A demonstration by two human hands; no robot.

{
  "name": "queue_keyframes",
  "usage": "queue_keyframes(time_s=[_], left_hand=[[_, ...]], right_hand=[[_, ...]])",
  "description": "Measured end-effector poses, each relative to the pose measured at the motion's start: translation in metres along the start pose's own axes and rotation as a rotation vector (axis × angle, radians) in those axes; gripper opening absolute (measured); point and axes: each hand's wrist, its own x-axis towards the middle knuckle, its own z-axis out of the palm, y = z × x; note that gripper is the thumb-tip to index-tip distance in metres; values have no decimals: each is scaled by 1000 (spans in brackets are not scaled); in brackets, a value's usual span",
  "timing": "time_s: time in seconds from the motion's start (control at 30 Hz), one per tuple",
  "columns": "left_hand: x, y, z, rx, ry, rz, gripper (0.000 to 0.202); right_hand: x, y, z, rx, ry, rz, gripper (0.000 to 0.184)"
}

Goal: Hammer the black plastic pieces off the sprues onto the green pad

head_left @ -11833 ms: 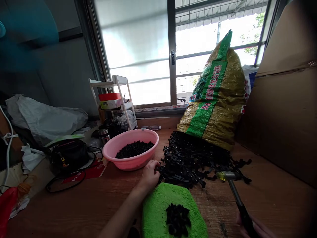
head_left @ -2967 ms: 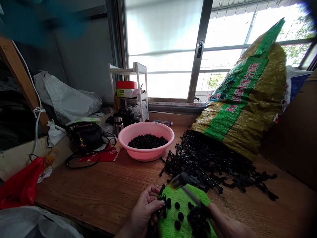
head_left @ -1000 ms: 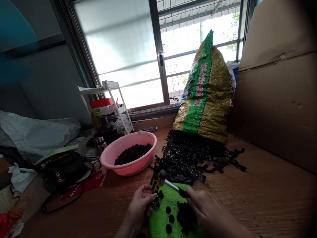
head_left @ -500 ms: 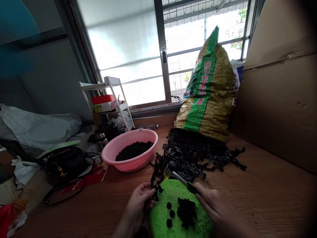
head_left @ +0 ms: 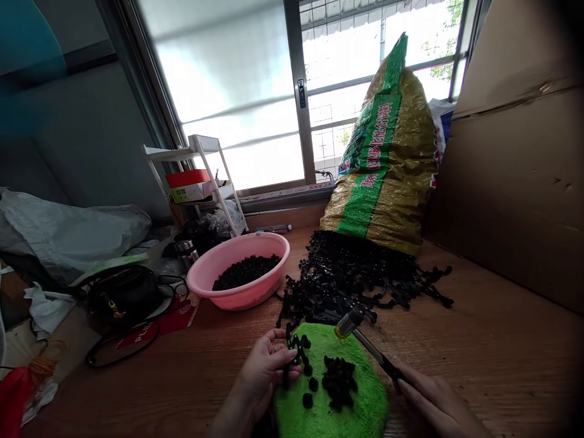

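Observation:
Between the fingers and thumb of my left hand (head_left: pixel 262 371) is a knobbly black strip (head_left: pixel 298 353), held over the left edge of a green fuzzy pad (head_left: pixel 371 389). My right hand (head_left: pixel 431 395) grips the black handle of a small hammer (head_left: pixel 371 347). Its head, with one dark end and one clear yellow end, hangs above the pad's far right side. On the pad lie a small pile of black pieces (head_left: pixel 338 382) and a few separate round black pieces (head_left: pixel 308 400) near the strip. My left fingers partly cover the strip.
Past the pad spreads a heap of black strips (head_left: pixel 351 274), below a gold and green sack (head_left: pixel 392 158). A pink basin (head_left: pixel 219 299) containing black pieces stands to the left. Cardboard (head_left: pixel 511 194) walls the right side. A black bag (head_left: pixel 123 295) and white rack (head_left: pixel 205 145) are further left.
My right hand has drawn the hammer to the right, away from the strip. My left hand still holds the strip, which now lies further over the pad.

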Motion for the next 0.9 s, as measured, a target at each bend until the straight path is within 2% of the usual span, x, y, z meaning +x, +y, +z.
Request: queue_keyframes(time_s=[0.23,0.33,0.5,0.63,0.8,0.9], left_hand=[[0,-2,0,34,19,4,45],[0,-3,0,11,10,0,44],[1,-2,-1,47,3,-4,42],[0,-1,0,68,7,-3,39],[-1,0,3,84,32,-3,38],[1,-3,2,70,35,-1,38]], right_hand=[[-2,-9,1,3,40,0,57],[-2,-16,1,13,-33,-7,59],[2,-33,-1,19,-204,-47,49],[5,-42,-1,-9,-243,-138,41],[5,-42,6,-192,-98,-315,33],[6,-39,9,-437,-211,-271,40]])
